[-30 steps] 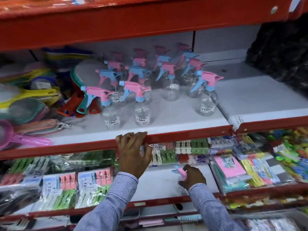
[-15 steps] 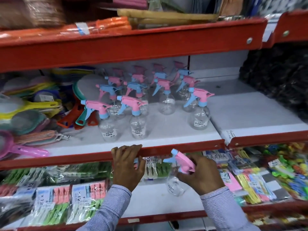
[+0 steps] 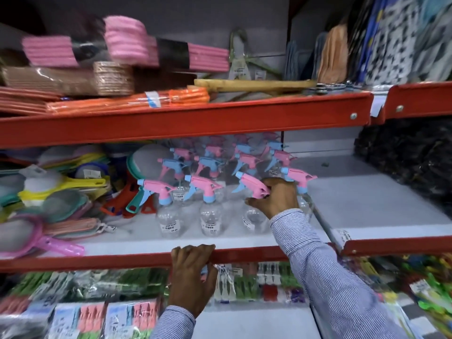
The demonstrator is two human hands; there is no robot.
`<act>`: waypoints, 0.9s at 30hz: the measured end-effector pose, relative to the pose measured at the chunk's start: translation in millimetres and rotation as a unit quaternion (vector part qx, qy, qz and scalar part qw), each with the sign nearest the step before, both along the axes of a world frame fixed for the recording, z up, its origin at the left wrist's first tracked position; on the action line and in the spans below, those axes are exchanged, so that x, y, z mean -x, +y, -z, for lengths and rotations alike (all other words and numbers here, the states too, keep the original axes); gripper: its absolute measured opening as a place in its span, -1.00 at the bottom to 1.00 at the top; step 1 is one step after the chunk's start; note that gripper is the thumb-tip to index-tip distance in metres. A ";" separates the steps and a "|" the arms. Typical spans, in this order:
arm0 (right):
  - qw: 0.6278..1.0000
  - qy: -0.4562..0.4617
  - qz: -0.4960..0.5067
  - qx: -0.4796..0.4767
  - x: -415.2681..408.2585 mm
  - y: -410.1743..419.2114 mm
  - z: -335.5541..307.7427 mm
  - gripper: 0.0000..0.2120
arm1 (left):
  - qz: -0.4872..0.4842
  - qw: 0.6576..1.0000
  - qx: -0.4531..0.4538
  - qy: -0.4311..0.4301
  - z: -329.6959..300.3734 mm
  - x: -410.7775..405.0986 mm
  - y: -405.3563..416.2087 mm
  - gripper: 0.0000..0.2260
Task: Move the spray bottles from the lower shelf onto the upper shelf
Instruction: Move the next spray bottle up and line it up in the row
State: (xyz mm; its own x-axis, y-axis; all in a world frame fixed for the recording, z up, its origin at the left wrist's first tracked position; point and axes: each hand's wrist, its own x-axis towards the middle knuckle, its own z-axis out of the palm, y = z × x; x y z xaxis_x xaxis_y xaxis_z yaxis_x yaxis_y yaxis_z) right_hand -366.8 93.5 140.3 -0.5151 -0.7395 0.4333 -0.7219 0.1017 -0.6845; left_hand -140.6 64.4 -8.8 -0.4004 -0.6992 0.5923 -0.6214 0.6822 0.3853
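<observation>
Fingers (image 3: 256, 201) of the right hand (image 3: 277, 198) are curled around the neck of a spray bottle (image 3: 253, 189), just under its pink trigger head, holding it at the near row of the upper shelf (image 3: 367, 204); whether its base touches the shelf I cannot tell, as the wrist hides it. The left hand (image 3: 192, 277) is clenched over the red front lip of that same shelf, fingers hooked on top, seemingly for support.

Judging by the clear, empty-looking body, the bottle should be very light, with thin walls that give a little when squeezed. Smooth plastic could slip, so the neck below the head is the sound place to hold: the head's overhang stops it sliding through. Being top-heavy and light, it will tip easily when set down among its neighbours.

Each bottle has a rounded transparent body with a small white price sticker low on the front, a blue collar, and a pink or blue trigger with the lever in the other colour. Roughly a dozen stand in rows on the white shelf board, nozzles pointing left; the nearest two (image 3: 168, 211) (image 3: 210, 209) stand just left of the held one, another (image 3: 302, 182) just behind the hand. Far rows are blurred. No spray bottle shows on the lower shelf (image 3: 244, 321).
</observation>
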 end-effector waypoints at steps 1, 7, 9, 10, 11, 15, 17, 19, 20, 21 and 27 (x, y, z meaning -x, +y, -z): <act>1.000 0.010 0.004 0.008 0.3 -6.3 5.1 -0.64 | 0.002 1.000 -0.001 -0.002 -0.3 -0.6 -0.3 -0.62; 0.997 -0.025 0.023 0.072 -0.2 -23.0 20.7 -0.46 | -0.002 1.000 -0.013 -0.015 1.3 -0.5 -1.5 -0.62; 0.996 -0.056 0.020 0.071 -1.3 -26.7 23.7 -0.39 | -0.002 1.000 -0.011 -0.018 1.7 -0.4 -2.6 -0.64; 0.995 -0.067 0.021 0.072 -2.0 -28.0 24.6 -0.37 | -0.002 1.000 -0.010 -0.019 1.9 -0.2 -2.6 -0.64; 0.994 -0.074 0.023 0.073 -2.8 -28.8 25.3 -0.35 | -0.002 1.000 -0.008 -0.020 1.8 -0.2 -2.7 -0.65; 0.993 -0.085 0.026 0.072 -5.0 -27.8 25.1 -0.31 | -0.005 1.000 -0.004 -0.017 4.4 0.1 -4.6 -0.65; 0.994 -0.080 0.011 0.076 -5.6 -23.1 23.4 -0.26 | -0.013 1.000 -0.008 -0.011 4.1 1.1 -3.4 -0.65; 0.994 -0.066 0.006 0.084 -3.6 -13.5 21.6 -0.24 | -0.024 1.000 -0.019 -0.009 0.7 2.8 -1.6 -0.65; 0.994 -0.062 0.008 0.088 -1.5 -6.1 21.9 -0.31 | -0.024 1.000 -0.018 -0.008 -3.0 4.8 -0.7 -0.65; 0.994 -0.063 0.013 0.091 1.2 2.2 24.6 -0.43 | -0.014 1.000 -0.014 -0.001 -8.3 7.8 0.7 -0.66; 0.996 -0.087 0.008 0.013 15.4 27.4 74.5 -0.83 | 0.048 0.987 -0.110 0.103 -50.3 59.1 2.8 -0.59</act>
